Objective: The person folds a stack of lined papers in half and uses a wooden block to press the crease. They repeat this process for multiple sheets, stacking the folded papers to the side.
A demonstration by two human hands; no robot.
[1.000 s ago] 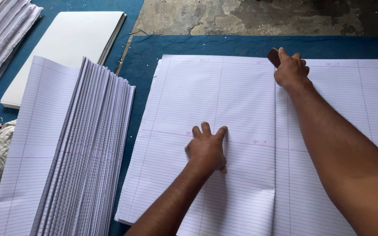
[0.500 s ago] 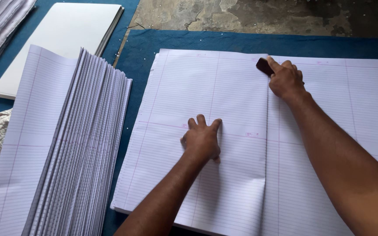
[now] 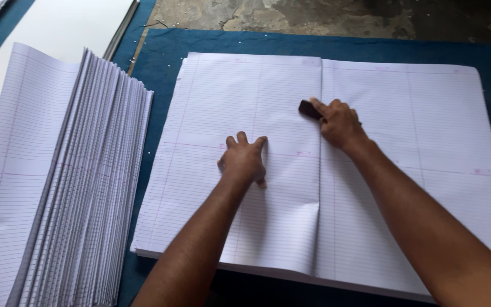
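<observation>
White ruled paper, a large folded sheet with faint blue lines and pink margins point(image 3: 245, 113), lies spread on a dark blue cloth mat point(image 3: 160, 62), and both hands are on it; the left hand point(image 3: 244, 160) lies flat, fingers spread and palm down, pinning the left leaf just beside the centre fold; the right hand point(image 3: 339, 120) is closed around a small dark block-shaped rubbing tool point(image 3: 309, 109), whose end is pressed on the fold line in its upper part. Judging from how the paper lies, the crease above the tool looks sharp and flat, while the stretch below it, toward the near edge, bulges up in a soft ridge; so the pressing of the fold seems partly done, with the lower length left to flatten. To the left of the mat stands a thick fanned stack of folded ruled sheets point(image 3: 95, 187), edges staggered, close to the sheet being worked but apart from it; beyond that stack lies a plain white flat board or paper pile point(image 3: 52, 40); the top of the view shows a rough grey concrete floor point(image 3: 291, 14). A small bit of pink and white material shows at the right edge, too little of it in view to tell what it is.
</observation>
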